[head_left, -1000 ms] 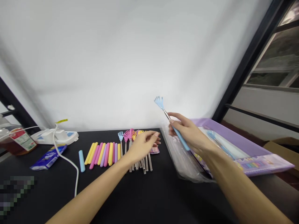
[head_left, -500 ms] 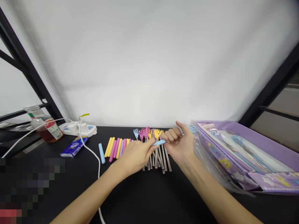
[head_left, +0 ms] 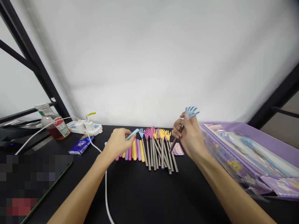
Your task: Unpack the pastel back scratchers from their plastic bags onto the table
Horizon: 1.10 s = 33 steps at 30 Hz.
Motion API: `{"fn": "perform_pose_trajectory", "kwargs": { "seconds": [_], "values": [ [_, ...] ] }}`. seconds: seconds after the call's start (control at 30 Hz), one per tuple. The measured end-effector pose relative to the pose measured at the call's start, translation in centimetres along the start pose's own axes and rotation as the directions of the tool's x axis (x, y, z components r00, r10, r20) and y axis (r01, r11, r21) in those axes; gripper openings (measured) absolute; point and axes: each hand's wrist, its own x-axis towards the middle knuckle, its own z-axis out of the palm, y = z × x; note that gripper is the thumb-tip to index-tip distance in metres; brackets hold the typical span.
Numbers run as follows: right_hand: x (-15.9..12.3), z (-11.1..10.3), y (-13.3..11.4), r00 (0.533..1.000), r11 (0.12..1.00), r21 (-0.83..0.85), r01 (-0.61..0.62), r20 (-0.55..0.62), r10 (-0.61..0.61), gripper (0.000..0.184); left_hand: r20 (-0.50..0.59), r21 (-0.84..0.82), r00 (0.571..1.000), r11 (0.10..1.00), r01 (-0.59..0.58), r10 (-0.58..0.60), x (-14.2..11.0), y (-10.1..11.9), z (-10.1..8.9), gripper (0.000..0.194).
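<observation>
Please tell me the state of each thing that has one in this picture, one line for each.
left hand: shut on blue sleeve.
right hand: shut on blue scratcher, sleeve off, rod bare.
row of scratchers: lying flat, rods bare.
bottle: upright, capped.
purple tray: holds packets.

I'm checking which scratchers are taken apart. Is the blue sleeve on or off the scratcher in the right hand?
Off. The right hand holds the blue-headed scratcher with bare metal shaft; the left hand holds the blue sleeve apart.

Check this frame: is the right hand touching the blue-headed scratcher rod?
Touching. The head view shows the right hand with its fingers closed around the blue-headed scratcher rod, the claw head sticking out above them and the metal shaft running down below.
</observation>
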Motion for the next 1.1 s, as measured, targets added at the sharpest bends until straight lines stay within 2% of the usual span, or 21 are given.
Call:
{"fn": "perform_pose_trajectory", "kwargs": {
  "seconds": [0.1, 0.2, 0.33, 0.43, 0.5, 0.6, 0.7, 0.77, 0.83, 0.93, 1.0, 1.1],
  "values": [
    [-0.7, 1.2, 2.0, 0.991, 0.985, -0.138, 0.107, 0.097, -0.094, 0.03, 0.037, 0.04, 0.998, 0.998, 0.044, -0.046, -0.9, 0.7, 1.2, 0.033],
    [-1.0, 0.3, 2.9, 0.989, 0.975, -0.18, 0.133, 0.085, -0.119, 0.032, 0.029, 0.176, 0.998, 0.983, 0.044, -0.05, -1.5, 0.7, 2.0, 0.036],
    [-1.1, -1.5, 3.1, 0.988, 0.943, -0.292, 0.157, 0.038, -0.153, 0.035, 0.064, 0.353, 0.998, 0.935, -0.001, -0.023, -1.6, 0.9, 2.7, 0.028],
    [-0.8, -2.2, 2.4, 0.991, 0.866, -0.488, 0.109, -0.013, -0.132, 0.042, 0.074, 0.419, 0.997, 0.907, -0.04, 0.009, -1.5, 1.2, 3.1, 0.024],
    [-0.2, -2.5, 1.8, 0.994, 0.833, -0.551, 0.051, -0.051, -0.094, 0.045, 0.082, 0.451, 0.996, 0.89, -0.06, 0.025, -1.3, 1.2, 3.3, 0.024],
    [1.1, -2.6, 1.2, 0.998, 0.821, -0.568, -0.064, -0.021, 0.063, 0.047, 0.092, 0.495, 0.996, 0.867, -0.063, 0.02, -1.0, 1.1, 3.2, 0.027],
    [2.3, -2.5, 1.7, 0.96, 0.676, -0.719, -0.161, 0.046, 0.277, 0.045, 0.076, 0.502, 0.997, 0.865, -0.021, -0.02, -0.7, 0.9, 3.2, 0.029],
    [2.8, -2.4, 2.7, 0.939, 0.544, -0.816, -0.195, 0.005, 0.345, 0.04, 0.071, 0.493, 0.997, 0.87, -0.003, -0.036, -0.6, 0.6, 3.4, 0.029],
    [3.0, -2.1, 3.9, 0.934, 0.456, -0.861, -0.227, -0.061, 0.352, 0.038, 0.072, 0.486, 0.997, 0.874, -0.01, -0.029, -0.6, 0.4, 3.6, 0.027],
    [3.0, -1.8, 5.3, 0.936, 0.411, -0.878, -0.244, -0.102, 0.336, 0.049, 0.053, 0.468, 0.998, 0.883, -0.043, 0.02, -0.6, 0.3, 3.8, 0.027],
    [3.0, -1.6, 5.6, 0.946, 0.359, -0.911, -0.202, -0.088, 0.311, 0.048, 0.019, 0.447, 0.997, 0.891, -0.079, 0.079, -0.7, 0.6, 3.8, 0.028],
    [2.7, -1.6, 4.8, 0.967, 0.209, -0.973, -0.095, -0.04, 0.253, 0.032, -0.002, 0.387, 0.976, 0.9, -0.201, 0.218, -1.2, 1.9, 3.7, 0.03]
  ]
}}
